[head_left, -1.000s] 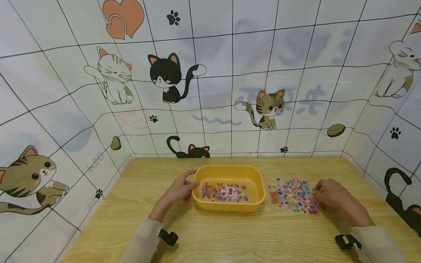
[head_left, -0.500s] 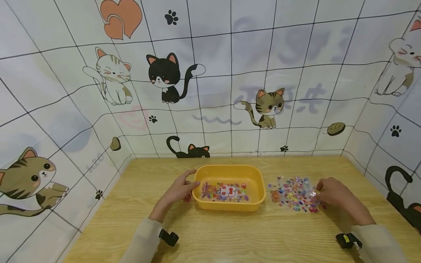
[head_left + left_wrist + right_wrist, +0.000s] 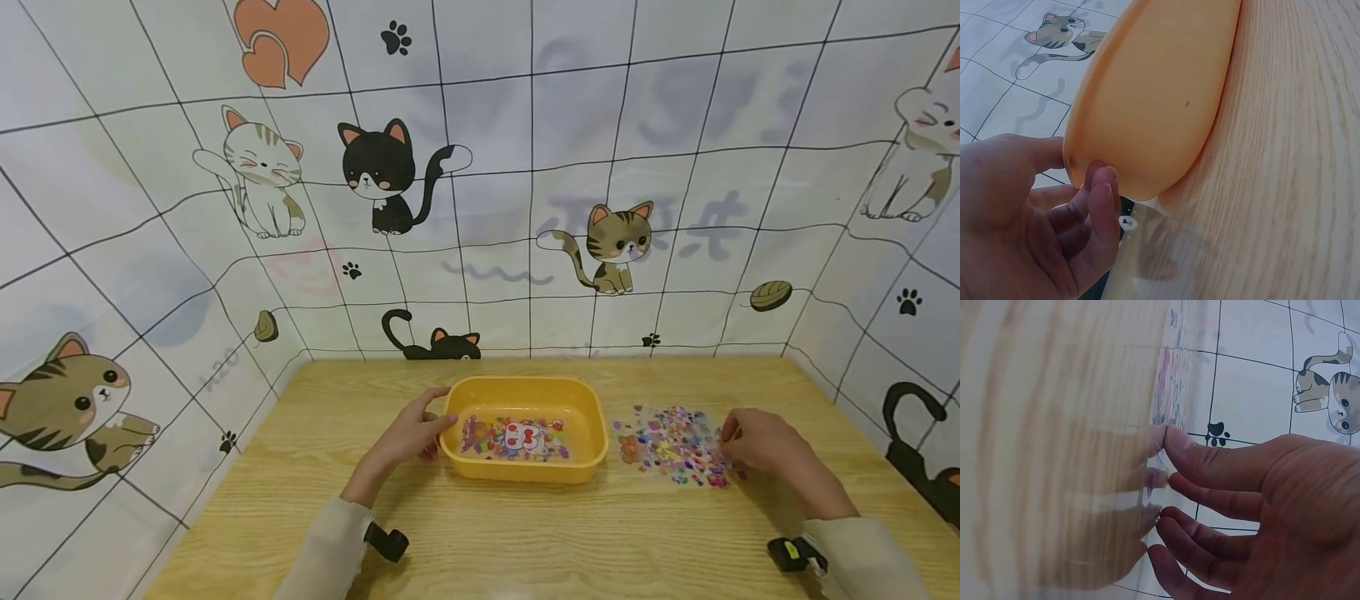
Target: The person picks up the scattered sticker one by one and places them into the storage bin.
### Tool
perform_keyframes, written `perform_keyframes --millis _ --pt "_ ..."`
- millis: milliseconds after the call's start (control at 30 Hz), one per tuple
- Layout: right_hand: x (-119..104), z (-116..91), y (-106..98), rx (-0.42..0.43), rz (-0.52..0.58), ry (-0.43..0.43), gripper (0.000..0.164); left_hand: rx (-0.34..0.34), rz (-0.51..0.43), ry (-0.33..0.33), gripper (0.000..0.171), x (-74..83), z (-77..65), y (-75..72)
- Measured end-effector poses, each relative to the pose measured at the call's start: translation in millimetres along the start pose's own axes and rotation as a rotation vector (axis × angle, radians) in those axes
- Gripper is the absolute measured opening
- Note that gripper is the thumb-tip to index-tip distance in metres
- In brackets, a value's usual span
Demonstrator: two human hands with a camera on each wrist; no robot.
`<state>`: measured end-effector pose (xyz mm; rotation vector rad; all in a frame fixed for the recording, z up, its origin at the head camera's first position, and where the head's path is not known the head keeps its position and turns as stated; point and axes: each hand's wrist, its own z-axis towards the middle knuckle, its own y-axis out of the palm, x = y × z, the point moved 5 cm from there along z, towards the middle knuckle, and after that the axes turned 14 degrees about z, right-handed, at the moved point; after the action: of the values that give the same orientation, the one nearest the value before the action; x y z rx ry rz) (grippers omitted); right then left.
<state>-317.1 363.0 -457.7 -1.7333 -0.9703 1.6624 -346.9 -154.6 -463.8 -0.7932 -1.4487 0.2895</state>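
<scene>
Yellow tub (image 3: 522, 472) upright on a pale wood bench (image 3: 480, 542), held at its left end by a person's left hand (image 3: 408, 429): thumb over the rim, other fingers (image 3: 1105, 194) bent against the outer wall, so clamped on the tub, probably for steadiness against sliding. On the tub floor, a flat patch of small coloured bits (image 3: 483, 440) around a white cartoon head with red bow (image 3: 522, 437), perhaps placed there for containment by the raised walls. Just beside the tub, on the right, a spread of bright bits (image 3: 678, 442) directly on the bench, seemingly laid flat within easy reach of the right hand (image 3: 768, 446). Right hand low at the right edge of the spread, fingers (image 3: 1188, 453) bent toward the surface, tips near one another; cannot tell whether pinching a piece or merely touching. Counted: one tub, two hands, two pale sleeves (image 3: 322, 550), two black wrist devices (image 3: 386, 543); one white head inside the tub; one orange-brown bear (image 3: 629, 448) at the left edge of the spread; bits too many and too small to count. Behind, on a grid-patterned wall (image 3: 487, 217), seven cartoon cats (image 3: 378, 175), some cut off or partly hidden, plus five paw prints (image 3: 396, 37).
</scene>
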Motion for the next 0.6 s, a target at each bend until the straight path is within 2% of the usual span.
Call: perform_keyframes --millis 400,600 --pt "2.6 -0.1 0.6 -0.023 0.010 0.024 0.035 0.001 -0.002 -0.010 0.061 -1.7 3.6 1.0" --pt "1.1 0.8 1.9 -0.010 0.037 -0.012 0.028 0.003 -0.005 -0.018 0.060 -1.7 1.3 1.0"
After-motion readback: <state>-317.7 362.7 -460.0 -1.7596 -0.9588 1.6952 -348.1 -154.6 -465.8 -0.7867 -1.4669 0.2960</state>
